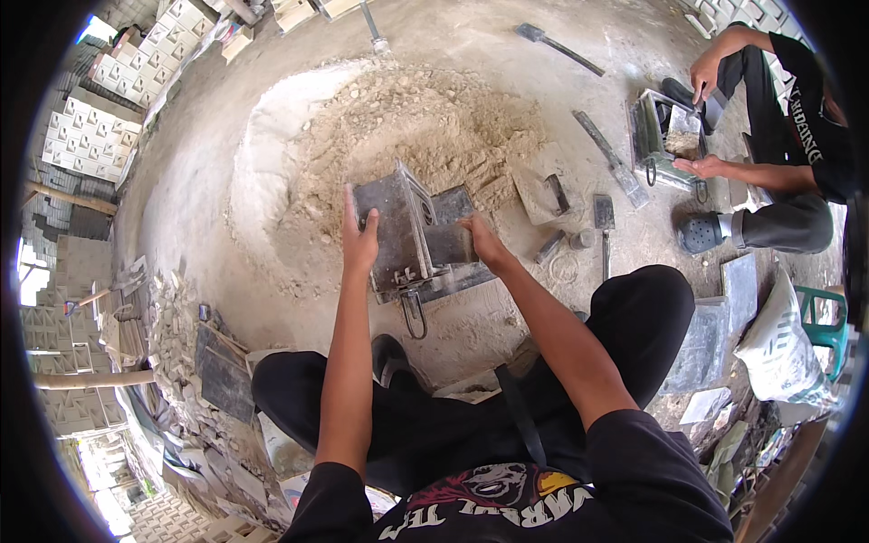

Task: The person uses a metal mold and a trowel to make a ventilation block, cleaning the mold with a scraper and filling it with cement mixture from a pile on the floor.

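Note:
In front of me is a dark metal block mould [389, 237], its panels dusty and standing partly apart, with a wire loop handle [415, 319] at its near side. My left hand [362, 237] is closed on the left panel, thumb on its face and fingers behind the outer edge. On the other side, my right hand [486, 242] grips the right panel [450, 242], its fingers partly hidden. Just beyond the mould lies a broad heap of sandy mix [407, 122]. A wooden float [543, 194] with a dark handle rests right of the heap.
At the right, a co-worker's hand [706, 74] holds a trowel over another mould [644, 136]. Long-handled tools [611, 158] and a small trowel [604, 214] lie on the floor. A white sack [780, 348] and green chair [824, 330] stand right; rubble [176, 339] lies left.

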`<state>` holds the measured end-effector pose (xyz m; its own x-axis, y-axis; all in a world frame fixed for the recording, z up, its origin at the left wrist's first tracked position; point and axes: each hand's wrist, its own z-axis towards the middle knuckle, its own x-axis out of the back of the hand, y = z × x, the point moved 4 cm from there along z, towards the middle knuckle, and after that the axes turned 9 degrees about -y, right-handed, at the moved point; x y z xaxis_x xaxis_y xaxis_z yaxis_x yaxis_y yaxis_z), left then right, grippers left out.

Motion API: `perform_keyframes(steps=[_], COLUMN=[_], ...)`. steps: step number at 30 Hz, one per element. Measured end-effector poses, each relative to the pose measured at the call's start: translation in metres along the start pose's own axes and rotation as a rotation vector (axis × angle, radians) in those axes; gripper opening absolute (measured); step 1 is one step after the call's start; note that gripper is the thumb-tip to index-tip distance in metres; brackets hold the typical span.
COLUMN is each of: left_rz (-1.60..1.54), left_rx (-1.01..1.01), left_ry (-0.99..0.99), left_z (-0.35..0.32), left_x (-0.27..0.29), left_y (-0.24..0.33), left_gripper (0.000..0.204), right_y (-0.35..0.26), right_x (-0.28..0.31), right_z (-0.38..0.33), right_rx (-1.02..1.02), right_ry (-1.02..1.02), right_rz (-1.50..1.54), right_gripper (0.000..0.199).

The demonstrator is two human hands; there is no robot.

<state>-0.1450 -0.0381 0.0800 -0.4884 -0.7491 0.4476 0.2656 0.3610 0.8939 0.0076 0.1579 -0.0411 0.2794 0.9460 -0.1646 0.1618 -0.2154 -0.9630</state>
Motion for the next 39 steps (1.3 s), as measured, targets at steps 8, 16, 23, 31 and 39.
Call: perform_keyframes(steps=[8, 16, 23, 31, 39], left_rz=[-0.138, -0.374, -0.33, -0.463, -0.451], left_rx=[0.128, 0.135, 0.168, 0.25, 0.207], left_ry=[0.011, -0.022, 0.023, 0.025, 0.009], left_z=[-0.003, -0.004, -0.002, -0.003, 0.0], left_x=[-0.006, -0.003, -0.003, -0.004, 0.0], left_y=[0.005, -0.012, -0.018, -0.023, -0.046], left_gripper=[0.079, 0.064, 0.061, 0.056, 0.058], right_y=[-0.014, -0.024, -0.027, -0.037, -0.071], right_x=[0.009, -0.015, -0.015, -0.003, -0.022], right_z=[-0.003, -0.017, -0.024, -0.026, -0.027], right_rx=[0.065, -0.569, 0.005, 0.157, 0.592], right_ry=[0.045, 0.241, 0.486, 0.369, 0.299], right_rz=[-0.086, 0.139, -0.304, -0.264, -0.427], right_gripper=[0.039, 0.055, 0.054, 0.032, 0.026])
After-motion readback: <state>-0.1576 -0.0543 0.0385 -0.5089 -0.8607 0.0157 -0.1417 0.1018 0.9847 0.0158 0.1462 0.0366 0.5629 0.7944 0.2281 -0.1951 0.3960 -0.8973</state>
